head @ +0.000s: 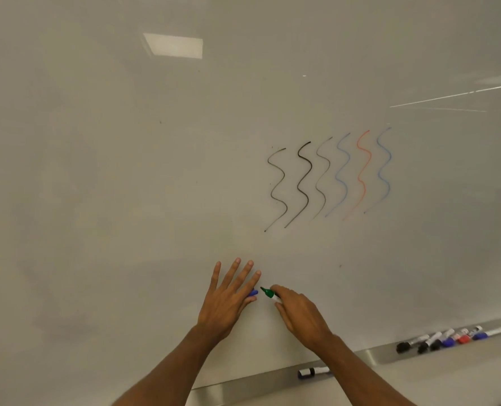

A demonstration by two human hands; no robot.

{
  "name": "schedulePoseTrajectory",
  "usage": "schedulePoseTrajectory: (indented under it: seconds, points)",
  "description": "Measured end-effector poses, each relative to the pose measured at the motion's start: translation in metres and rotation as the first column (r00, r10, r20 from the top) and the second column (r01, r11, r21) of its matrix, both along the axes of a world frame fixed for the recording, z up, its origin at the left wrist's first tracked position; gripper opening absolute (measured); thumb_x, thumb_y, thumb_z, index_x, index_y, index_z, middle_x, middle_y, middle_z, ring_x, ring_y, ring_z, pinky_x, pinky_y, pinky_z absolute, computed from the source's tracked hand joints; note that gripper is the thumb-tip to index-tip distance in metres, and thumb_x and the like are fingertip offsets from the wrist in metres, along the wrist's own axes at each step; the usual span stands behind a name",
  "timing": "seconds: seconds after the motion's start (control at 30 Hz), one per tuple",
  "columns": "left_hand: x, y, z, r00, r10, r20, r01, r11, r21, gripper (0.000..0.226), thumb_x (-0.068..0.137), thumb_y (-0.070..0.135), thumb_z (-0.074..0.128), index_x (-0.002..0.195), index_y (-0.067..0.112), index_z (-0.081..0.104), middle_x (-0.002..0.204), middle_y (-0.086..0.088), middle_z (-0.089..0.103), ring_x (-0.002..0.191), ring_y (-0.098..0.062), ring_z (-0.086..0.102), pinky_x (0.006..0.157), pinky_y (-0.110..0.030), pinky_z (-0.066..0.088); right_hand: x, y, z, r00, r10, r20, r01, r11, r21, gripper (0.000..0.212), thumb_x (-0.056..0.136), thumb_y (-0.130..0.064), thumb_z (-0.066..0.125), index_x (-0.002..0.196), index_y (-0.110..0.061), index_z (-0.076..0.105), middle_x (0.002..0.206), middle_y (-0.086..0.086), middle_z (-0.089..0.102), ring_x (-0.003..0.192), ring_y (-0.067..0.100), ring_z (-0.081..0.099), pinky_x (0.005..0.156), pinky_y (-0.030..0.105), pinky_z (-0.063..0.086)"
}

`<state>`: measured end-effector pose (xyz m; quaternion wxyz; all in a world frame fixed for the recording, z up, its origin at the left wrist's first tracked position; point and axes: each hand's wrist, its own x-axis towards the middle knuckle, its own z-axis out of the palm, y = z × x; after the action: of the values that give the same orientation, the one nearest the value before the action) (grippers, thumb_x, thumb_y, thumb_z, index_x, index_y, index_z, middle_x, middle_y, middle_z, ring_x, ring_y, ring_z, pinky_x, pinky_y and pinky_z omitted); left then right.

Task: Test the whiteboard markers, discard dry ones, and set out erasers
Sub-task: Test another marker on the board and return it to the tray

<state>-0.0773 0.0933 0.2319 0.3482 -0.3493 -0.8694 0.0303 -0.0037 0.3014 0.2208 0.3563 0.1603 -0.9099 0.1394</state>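
Note:
In front of me is a whiteboard (126, 171) with several wavy test lines (328, 177) in black, blue and red. My right hand (299, 317) grips a green marker (269, 293), uncapped, its tip pointing up and left close to the board. My left hand (228, 297) is just left of the tip, its fingers straight and spread against the board. A small blue cap (252, 293) shows between its thumb and index finger, pinched there. Most of the cap is hidden behind the fingers.
A metal tray (243, 388) runs along the board's lower edge. One capped dark marker (313, 372) lies on it beside my right forearm. Several more markers (448, 339) with black, blue and red caps lie in a row at the tray's right end.

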Motion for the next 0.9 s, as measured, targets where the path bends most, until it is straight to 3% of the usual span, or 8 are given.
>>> schedulePoseTrajectory:
  seconds: [0.1, 0.2, 0.3, 0.37, 0.43, 0.53, 0.7, 0.9]
  points:
    - [0.006, 0.009, -0.005, 0.999, -0.034, 0.034, 0.035, 0.999, -0.04, 0.058, 0.099, 0.05, 0.028, 0.151, 0.023, 0.03, 0.158, -0.007, 0.027, 0.147, -0.03, 0.018, 0.116, -0.059, 0.008, 0.007, 0.003, -0.001, 1.0, 0.002, -0.022, -0.001, 0.997, 0.083, 0.038, 0.101, -0.036, 0.025, 0.113, -0.019, 0.057, 0.089, -0.003, 0.071, 0.067, 0.009, 0.065, 0.06, 0.019, 0.051]
    - [0.013, 0.019, -0.009, 0.995, -0.051, 0.081, 0.058, 0.995, -0.08, 0.057, 0.099, 0.05, 0.028, 0.15, 0.024, 0.034, 0.157, -0.007, 0.029, 0.146, -0.031, 0.02, 0.115, -0.06, 0.008, 0.013, 0.011, -0.005, 0.999, 0.006, 0.035, -0.011, 0.992, 0.124, 0.024, 0.092, -0.025, 0.05, 0.113, -0.021, 0.059, 0.092, -0.003, 0.071, 0.072, 0.01, 0.066, 0.065, 0.021, 0.051]
    - [0.018, 0.034, -0.013, 0.987, -0.116, 0.114, 0.131, 0.983, -0.127, 0.055, 0.099, 0.051, 0.032, 0.148, 0.027, 0.037, 0.156, -0.006, 0.032, 0.145, -0.032, 0.023, 0.112, -0.064, 0.011, 0.018, 0.023, -0.013, 0.995, -0.038, 0.097, 0.023, 0.989, 0.146, 0.03, 0.087, -0.017, 0.064, 0.117, -0.023, 0.062, 0.104, -0.001, 0.07, 0.086, 0.015, 0.066, 0.077, 0.025, 0.048]
    - [0.019, 0.048, -0.018, 0.98, -0.153, 0.129, 0.167, 0.981, -0.103, 0.055, 0.094, 0.051, 0.048, 0.145, 0.03, 0.041, 0.153, -0.005, 0.039, 0.138, -0.032, 0.035, 0.107, -0.063, 0.019, 0.024, 0.031, -0.017, 0.987, -0.083, 0.141, 0.069, 0.993, 0.099, 0.032, 0.09, -0.015, 0.062, 0.122, -0.022, 0.061, 0.112, 0.001, 0.068, 0.097, 0.017, 0.064, 0.085, 0.024, 0.042]
    - [0.027, 0.066, -0.02, 0.97, -0.123, 0.208, 0.145, 0.985, -0.09, 0.058, 0.091, 0.048, 0.057, 0.144, 0.031, 0.039, 0.139, -0.003, 0.054, 0.121, -0.029, 0.048, 0.097, -0.05, 0.027, 0.031, 0.038, -0.021, 0.978, -0.114, 0.176, 0.109, 0.993, 0.038, 0.033, 0.092, -0.012, 0.058, 0.124, -0.019, 0.06, 0.115, 0.005, 0.066, 0.102, 0.02, 0.062, 0.088, 0.023, 0.04]
    - [0.041, 0.096, -0.021, 0.949, -0.047, 0.312, 0.114, 0.973, -0.2, 0.055, 0.104, 0.04, 0.034, 0.154, 0.023, 0.018, 0.133, -0.006, 0.055, 0.116, -0.027, 0.047, 0.095, -0.04, 0.029, 0.044, 0.051, -0.03, 0.957, -0.173, 0.233, 0.178, 0.984, -0.004, 0.033, 0.09, -0.005, 0.06, 0.121, -0.014, 0.062, 0.112, 0.009, 0.067, 0.101, 0.025, 0.063, 0.087, 0.032, 0.046]
    - [0.063, 0.161, -0.031, 0.888, -0.087, 0.451, 0.2, 0.957, -0.21, 0.032, 0.106, 0.031, 0.033, 0.129, 0.013, 0.045, 0.121, -0.012, 0.061, 0.099, -0.029, 0.057, 0.085, -0.033, 0.037, 0.074, 0.094, -0.039, 0.923, -0.216, 0.319, 0.253, 0.964, -0.079, 0.029, 0.093, -0.006, 0.055, 0.122, -0.009, 0.061, 0.114, 0.011, 0.065, 0.104, 0.023, 0.06, 0.091, 0.029, 0.046]
    - [0.083, 0.243, -0.06, 0.812, -0.166, 0.559, 0.265, 0.959, -0.101, 0.026, 0.097, 0.017, 0.056, 0.122, 0.015, 0.052, 0.118, -0.009, 0.059, 0.1, -0.028, 0.059, 0.083, -0.035, 0.048, 0.112, 0.165, -0.049, 0.909, -0.202, 0.365, 0.303, 0.921, -0.245, 0.025, 0.088, 0.002, 0.057, 0.11, -0.006, 0.066, 0.102, 0.011, 0.068, 0.096, 0.024, 0.06, 0.084, 0.026, 0.044]
